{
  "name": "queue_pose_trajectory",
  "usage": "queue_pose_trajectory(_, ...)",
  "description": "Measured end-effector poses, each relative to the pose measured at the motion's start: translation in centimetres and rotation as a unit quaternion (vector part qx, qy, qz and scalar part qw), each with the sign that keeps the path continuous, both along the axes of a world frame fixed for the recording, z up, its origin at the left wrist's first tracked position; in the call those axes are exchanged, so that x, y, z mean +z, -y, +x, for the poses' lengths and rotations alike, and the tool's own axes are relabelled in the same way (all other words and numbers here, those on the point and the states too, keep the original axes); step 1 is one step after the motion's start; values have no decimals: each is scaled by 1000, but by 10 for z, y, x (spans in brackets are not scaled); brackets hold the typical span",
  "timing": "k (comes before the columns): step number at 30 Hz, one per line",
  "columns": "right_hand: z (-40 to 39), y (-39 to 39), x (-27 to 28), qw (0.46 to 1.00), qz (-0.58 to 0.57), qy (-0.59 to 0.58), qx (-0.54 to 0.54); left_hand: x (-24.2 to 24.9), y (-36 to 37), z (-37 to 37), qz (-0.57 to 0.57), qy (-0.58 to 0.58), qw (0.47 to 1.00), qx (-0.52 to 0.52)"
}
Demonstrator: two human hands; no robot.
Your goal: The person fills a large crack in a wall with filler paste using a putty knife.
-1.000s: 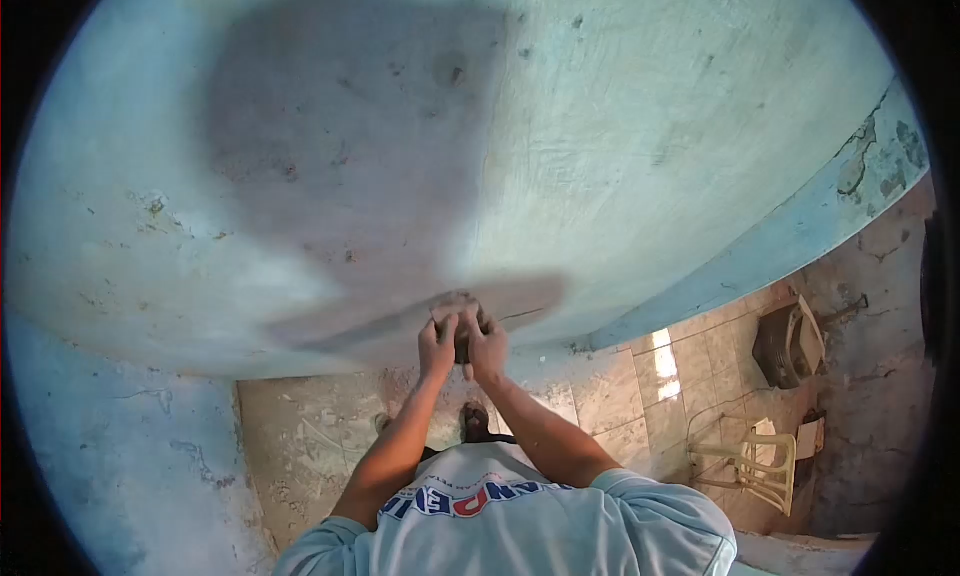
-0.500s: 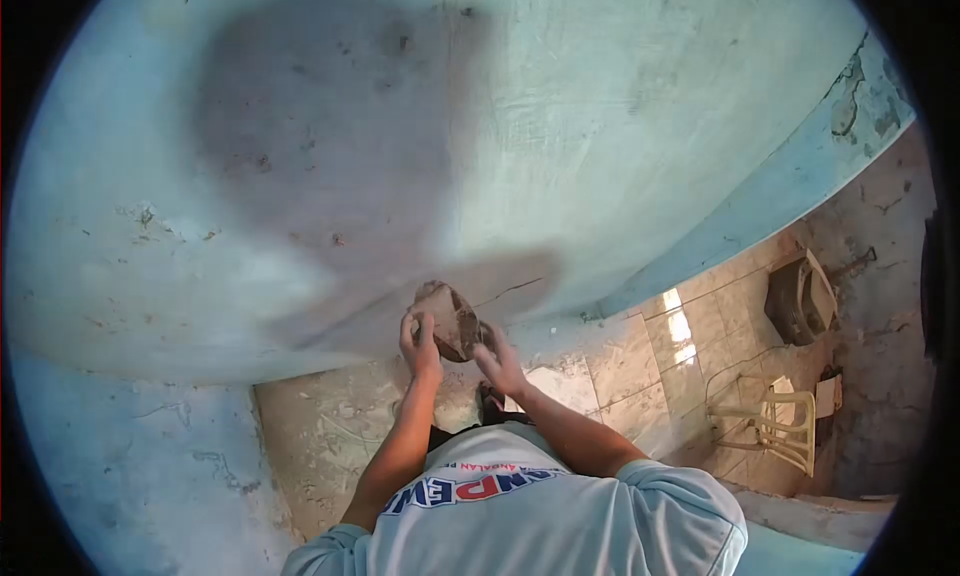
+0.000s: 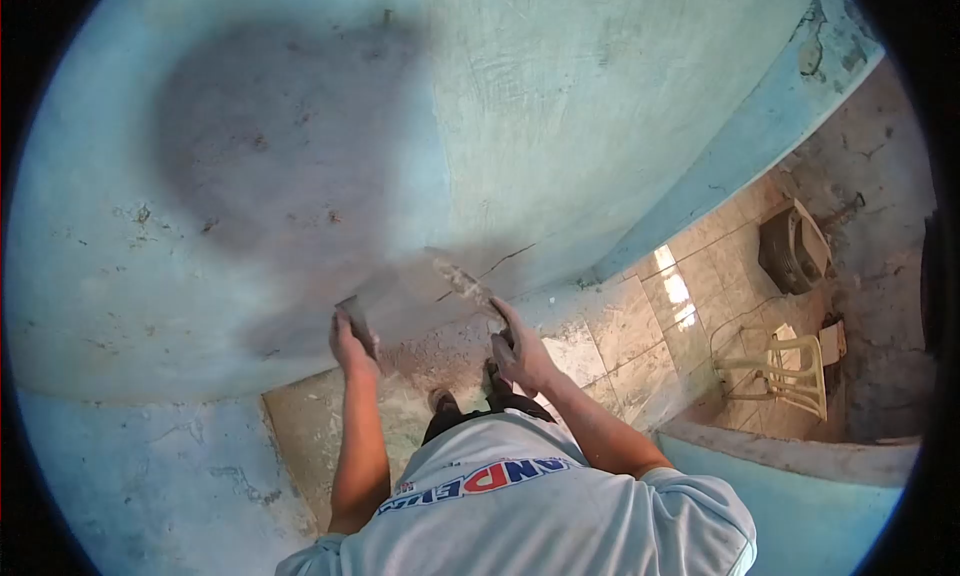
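My left hand (image 3: 354, 348) is closed round a thin flat grey plate (image 3: 357, 321), seen nearly edge-on, close in front of the lower wall. In my right hand (image 3: 520, 351), the fingers wrap the handle of a trowel (image 3: 462, 280). Its narrow blade is smeared with pale plaster and points up and left, overlapping the wall beside a dark crack (image 3: 507, 261). My two hands are apart, and the handle is mostly hidden by my fingers.
The pale blue-green wall (image 3: 530, 126) has chipped spots and carries my shadow. Dusty floor tiles (image 3: 622, 321) lie below. A plastic chair (image 3: 795, 371) and an old boxy television (image 3: 793, 248) stand at the right, behind a low wall (image 3: 790, 454).
My hands were together at the plate and have moved apart. The left went left with the plate; the trowel in my right hand now points at the wall. The view has shifted slightly.
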State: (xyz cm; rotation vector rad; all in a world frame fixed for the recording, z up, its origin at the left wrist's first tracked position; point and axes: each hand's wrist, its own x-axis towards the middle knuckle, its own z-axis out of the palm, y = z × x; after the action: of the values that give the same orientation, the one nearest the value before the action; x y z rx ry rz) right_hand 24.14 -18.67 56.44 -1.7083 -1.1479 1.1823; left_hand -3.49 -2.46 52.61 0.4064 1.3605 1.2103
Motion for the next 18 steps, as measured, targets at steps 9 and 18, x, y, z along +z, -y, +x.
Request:
queue_pose_trajectory(9, 8, -67, 61, 955, 107, 277, 11, 249, -56, -49, 410, -109, 871, -248)
queue_pose_trajectory(18, 2, -93, 105, 977, 67, 199, 37, 374, -80, -51, 565, -401, 668, -270)
